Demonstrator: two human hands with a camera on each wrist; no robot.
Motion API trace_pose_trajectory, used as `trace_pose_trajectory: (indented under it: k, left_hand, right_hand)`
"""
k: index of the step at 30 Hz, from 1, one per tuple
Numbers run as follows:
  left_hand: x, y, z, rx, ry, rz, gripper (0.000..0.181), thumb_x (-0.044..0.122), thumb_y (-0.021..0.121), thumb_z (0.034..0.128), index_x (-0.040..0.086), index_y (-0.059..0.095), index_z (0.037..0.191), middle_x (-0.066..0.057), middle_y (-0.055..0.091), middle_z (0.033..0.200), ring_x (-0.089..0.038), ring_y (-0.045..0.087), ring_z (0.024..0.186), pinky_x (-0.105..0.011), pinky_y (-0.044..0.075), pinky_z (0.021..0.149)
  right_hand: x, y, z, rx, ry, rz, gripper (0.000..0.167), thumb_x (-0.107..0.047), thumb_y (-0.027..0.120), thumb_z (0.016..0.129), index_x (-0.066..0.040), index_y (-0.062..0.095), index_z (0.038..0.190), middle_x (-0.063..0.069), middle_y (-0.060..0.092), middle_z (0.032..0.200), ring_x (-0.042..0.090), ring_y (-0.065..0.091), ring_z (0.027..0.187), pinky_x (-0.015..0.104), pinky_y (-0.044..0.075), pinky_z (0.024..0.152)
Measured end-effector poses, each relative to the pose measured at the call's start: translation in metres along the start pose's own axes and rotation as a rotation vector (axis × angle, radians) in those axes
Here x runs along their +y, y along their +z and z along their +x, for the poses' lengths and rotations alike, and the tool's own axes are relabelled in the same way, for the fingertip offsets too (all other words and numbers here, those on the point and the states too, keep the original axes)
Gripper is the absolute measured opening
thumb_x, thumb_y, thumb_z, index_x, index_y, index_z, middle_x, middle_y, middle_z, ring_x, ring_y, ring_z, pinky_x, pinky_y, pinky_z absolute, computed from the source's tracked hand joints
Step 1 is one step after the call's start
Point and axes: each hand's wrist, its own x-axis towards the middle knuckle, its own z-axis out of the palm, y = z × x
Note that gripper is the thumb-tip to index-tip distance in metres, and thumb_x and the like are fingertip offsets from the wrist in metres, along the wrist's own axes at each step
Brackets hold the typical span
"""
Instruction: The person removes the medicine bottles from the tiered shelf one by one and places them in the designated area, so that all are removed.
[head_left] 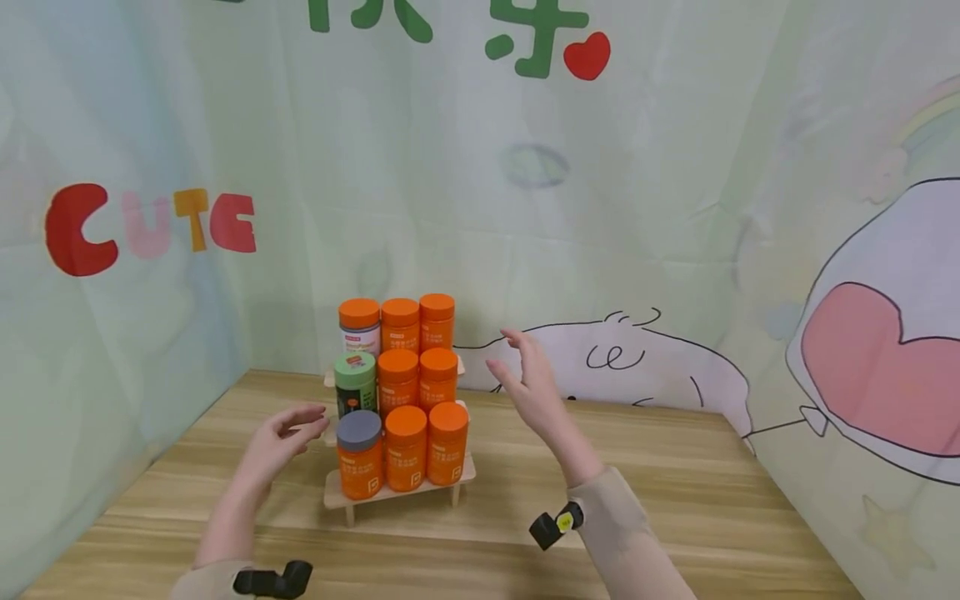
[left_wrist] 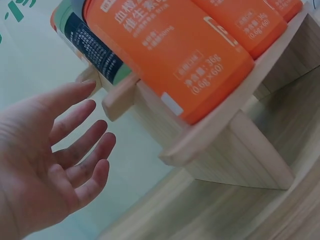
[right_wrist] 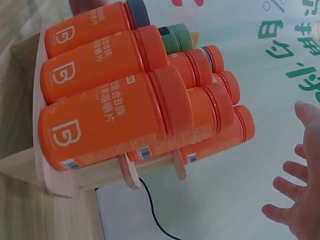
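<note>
A stepped wooden rack bears several bottles in three rows. Most are orange with orange lids, like the front right bottle. At the front left stands an orange bottle with a grey lid; behind it is a green-lidded dark bottle. In the back left corner sits a white-labelled bottle. My left hand hovers just left of the rack, fingers loosely bent, holding nothing. To the rack's right, my right hand is raised with fingers spread, apart from the bottles and empty.
The rack stands on a wood-grain table. A printed cloth backdrop encloses the back and sides. A thin black cord shows beyond the rack in the right wrist view. Each sleeve carries a small black camera.
</note>
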Motion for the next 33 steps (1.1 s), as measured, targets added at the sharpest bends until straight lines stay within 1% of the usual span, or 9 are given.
trace_pose_trajectory:
  k: [3,7,11,14,18,20,24,30,33]
  left_hand:
    - [-0.005,0.004,0.002,-0.019,-0.009,-0.004,0.059,0.037,0.058,0.0983,-0.002,0.046,0.142,-0.023,0.049,0.141,0.015,0.051,0.089,-0.019,0.047,0.082]
    - [-0.010,0.006,0.003,-0.043,-0.019,-0.015,0.060,0.037,0.057,0.0990,-0.001,0.045,0.143,-0.023,0.047,0.144,0.015,0.050,0.091,-0.019,0.046,0.084]
    - [-0.013,0.008,0.003,-0.067,-0.023,-0.034,0.059,0.036,0.056,0.0994,0.000,0.044,0.145,-0.024,0.045,0.145,0.013,0.051,0.093,-0.022,0.046,0.086]
    - [-0.013,0.009,0.003,-0.063,-0.029,-0.036,0.059,0.038,0.056,0.0991,0.001,0.045,0.145,-0.023,0.045,0.146,0.013,0.051,0.094,-0.022,0.046,0.086]
    - [-0.013,0.010,0.005,-0.056,-0.036,-0.037,0.061,0.040,0.056,0.0989,0.001,0.045,0.144,-0.022,0.046,0.146,0.014,0.051,0.094,-0.021,0.047,0.086]
    - [-0.013,0.010,0.006,-0.059,-0.039,-0.040,0.061,0.040,0.056,0.0990,0.000,0.045,0.144,-0.023,0.046,0.146,0.014,0.051,0.094,-0.021,0.047,0.086]
    - [-0.014,0.011,0.006,-0.062,-0.039,-0.042,0.060,0.035,0.057,0.0991,-0.002,0.044,0.144,-0.025,0.046,0.144,0.011,0.052,0.093,-0.021,0.048,0.085]
    - [-0.016,0.014,0.007,-0.044,0.013,-0.085,0.055,0.027,0.058,0.0988,-0.006,0.046,0.141,-0.026,0.052,0.136,0.010,0.055,0.092,-0.023,0.050,0.083]
    - [-0.017,0.016,0.010,-0.040,0.012,-0.108,0.056,0.028,0.058,0.0989,-0.005,0.045,0.142,-0.024,0.051,0.138,0.011,0.053,0.094,-0.024,0.050,0.084]
  right_hand:
    - [0.001,0.003,0.010,-0.015,0.024,0.069,0.052,-0.029,0.056,0.099,-0.007,0.043,0.144,0.014,0.044,0.146,0.032,0.045,0.132,0.054,0.039,0.105]
    - [0.001,0.008,0.028,-0.037,0.048,0.157,0.053,-0.031,0.055,0.100,-0.008,0.043,0.145,0.011,0.046,0.147,0.031,0.049,0.131,0.052,0.042,0.104]
    - [0.002,0.013,0.045,-0.063,0.049,0.185,0.052,-0.030,0.055,0.100,-0.010,0.042,0.146,0.010,0.048,0.146,0.030,0.051,0.129,0.051,0.043,0.104]
    - [0.003,0.018,0.057,-0.086,0.064,0.214,0.052,-0.030,0.056,0.100,-0.014,0.042,0.147,0.009,0.048,0.146,0.027,0.051,0.130,0.049,0.044,0.104]
    - [0.005,0.028,0.072,-0.134,0.095,0.276,0.054,-0.029,0.057,0.099,-0.014,0.039,0.148,0.014,0.043,0.149,0.031,0.047,0.133,0.052,0.043,0.104]
    - [0.005,0.034,0.078,-0.166,0.122,0.298,0.057,-0.029,0.057,0.099,-0.015,0.036,0.150,0.014,0.041,0.151,0.032,0.045,0.135,0.052,0.042,0.105]
    - [0.004,0.046,0.087,-0.202,0.163,0.313,0.062,-0.030,0.061,0.097,-0.016,0.033,0.152,0.011,0.039,0.152,0.031,0.044,0.135,0.049,0.042,0.107]
    - [0.005,0.056,0.091,-0.197,0.208,0.345,0.071,-0.026,0.066,0.094,-0.016,0.029,0.154,0.011,0.037,0.152,0.031,0.046,0.133,0.046,0.048,0.101]
    - [0.008,0.060,0.092,-0.199,0.225,0.362,0.075,-0.025,0.068,0.093,-0.014,0.026,0.154,0.012,0.037,0.152,0.031,0.045,0.134,0.047,0.047,0.102]
